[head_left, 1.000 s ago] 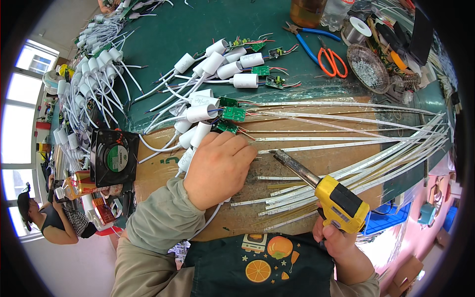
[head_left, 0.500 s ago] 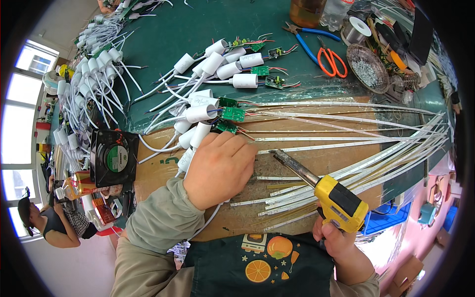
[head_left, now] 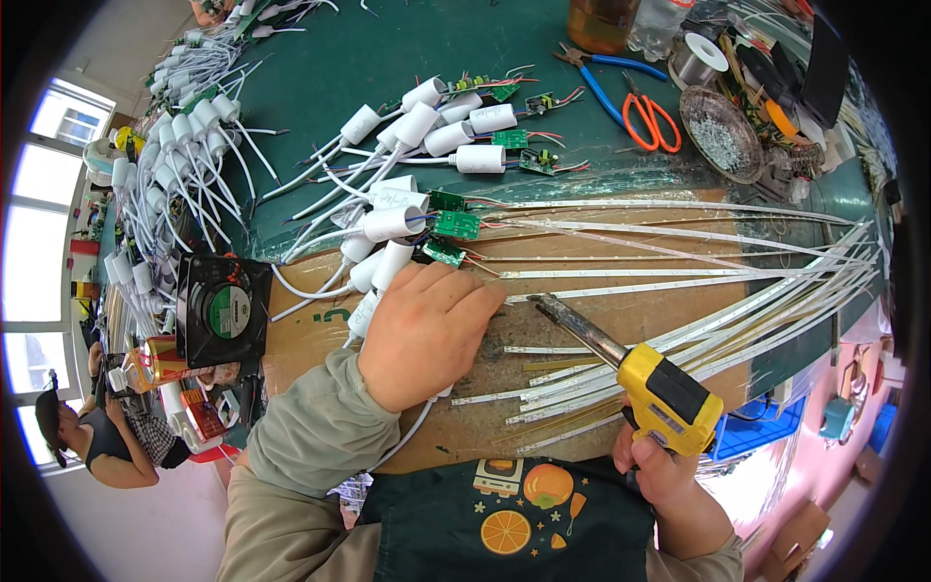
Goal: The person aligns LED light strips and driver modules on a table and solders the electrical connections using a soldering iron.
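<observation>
My right hand (head_left: 655,466) grips a yellow-and-black soldering gun (head_left: 669,398) by its handle. Its metal tip (head_left: 553,308) sits at the bare end of a white LED strip (head_left: 621,288), close to the fingertips of my left hand (head_left: 427,335). That left hand is closed, palm down; whatever lies under its fingers is hidden. White cylindrical lamp caps (head_left: 391,262) with cables lie beside it. Just past its knuckles is a small green circuit board (head_left: 443,252) with thin wires. Another green board (head_left: 457,224) lies farther off, its wires reaching toward other strips.
Loose LED strips (head_left: 679,339) fan out to the right over the cardboard (head_left: 320,359). A black fan (head_left: 225,308) stands left, near piled white caps (head_left: 184,145). Blue pliers (head_left: 601,82), orange-handled scissors (head_left: 650,121), a solder spool (head_left: 698,60) and a round dish (head_left: 722,136) lie far right.
My left hand has shifted slightly, its fingers drawing back a little so more of the nearby green board shows. The soldering gun stays almost where it was.
</observation>
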A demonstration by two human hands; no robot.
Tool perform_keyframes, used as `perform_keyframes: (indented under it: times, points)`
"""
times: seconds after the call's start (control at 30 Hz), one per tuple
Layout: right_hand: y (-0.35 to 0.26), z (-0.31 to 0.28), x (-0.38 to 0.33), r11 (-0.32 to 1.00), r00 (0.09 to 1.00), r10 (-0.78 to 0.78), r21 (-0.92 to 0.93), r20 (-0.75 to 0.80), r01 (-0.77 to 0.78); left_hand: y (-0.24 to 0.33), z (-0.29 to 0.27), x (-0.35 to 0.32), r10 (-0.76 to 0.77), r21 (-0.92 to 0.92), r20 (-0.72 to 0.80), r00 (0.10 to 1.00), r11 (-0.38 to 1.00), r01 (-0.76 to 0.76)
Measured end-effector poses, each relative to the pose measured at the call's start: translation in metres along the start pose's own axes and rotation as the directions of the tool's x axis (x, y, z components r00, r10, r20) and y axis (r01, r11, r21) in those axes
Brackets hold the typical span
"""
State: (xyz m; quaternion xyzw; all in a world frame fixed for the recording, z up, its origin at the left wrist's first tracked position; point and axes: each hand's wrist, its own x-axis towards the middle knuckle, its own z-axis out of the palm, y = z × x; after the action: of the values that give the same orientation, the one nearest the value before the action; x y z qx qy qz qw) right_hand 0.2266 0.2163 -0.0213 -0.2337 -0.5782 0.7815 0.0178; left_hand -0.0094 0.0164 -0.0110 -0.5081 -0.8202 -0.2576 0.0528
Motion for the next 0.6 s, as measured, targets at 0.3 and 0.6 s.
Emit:
perform_keyframes:
  times: [0.3, 0.6]
  points:
    - [0.0016, -0.0012, -0.0012, 1.000, 1.000, 0.002, 0.031, -0.012, -0.002, 0.0002, 0.0017, -0.0009, -0.007, 0.009, -0.012, 1.000, 1.000, 0.007]
    - [0.0024, -0.0017, -0.0005, 1.000, 1.000, -0.013, 0.027, -0.011, 0.013, -0.0016, 0.0030, -0.0010, -0.021, 0.009, 0.006, 1.000, 1.000, 0.021]
